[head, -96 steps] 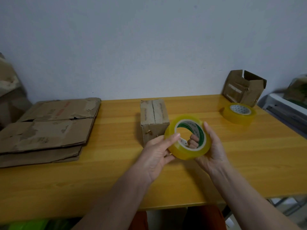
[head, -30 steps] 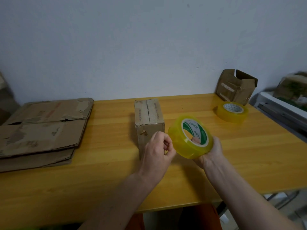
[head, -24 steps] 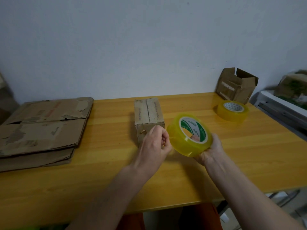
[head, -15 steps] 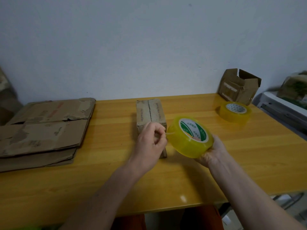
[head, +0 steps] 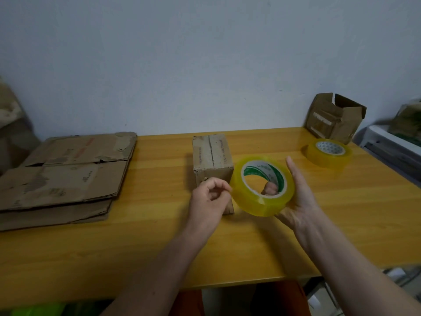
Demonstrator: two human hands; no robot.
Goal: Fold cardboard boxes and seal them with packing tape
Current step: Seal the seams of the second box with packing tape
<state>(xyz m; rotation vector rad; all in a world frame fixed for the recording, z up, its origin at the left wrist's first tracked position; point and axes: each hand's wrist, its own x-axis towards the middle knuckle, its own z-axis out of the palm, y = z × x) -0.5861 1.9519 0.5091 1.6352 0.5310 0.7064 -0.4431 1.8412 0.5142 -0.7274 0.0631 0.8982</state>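
- Here, I am holding the tape roll (head: 264,187) in my right hand (head: 300,197), at about 3 o'clock from the small folded box (head: 213,166); my thumb is hooked through the core and my other fingers are lying straight along the outer rim.
- I am pinching with my left hand (head: 210,199), thumb and forefinger curled together at the roll's 9 o'clock edge; whether the free tape end is actually caught between them I cannot tell, since the film is too clear to see.
- I am judging this as the find-and-lift step: it is going best if I am keeping the roll steady by its core and picking with a nail at the seam, then peeling flat and slow so the strip is not splitting or folding back onto itself.
- I am keeping the box close at 12 o'clock from my left hand, its top seam running away from me, so the strip can go straight onto it.
- Lying aside: a flat cardboard stack (head: 66,176) at 9 o'clock, a spare tape roll (head: 327,152) at 2 o'clock and an open box (head: 335,118) beyond it, all on the wooden table (head: 250,252).
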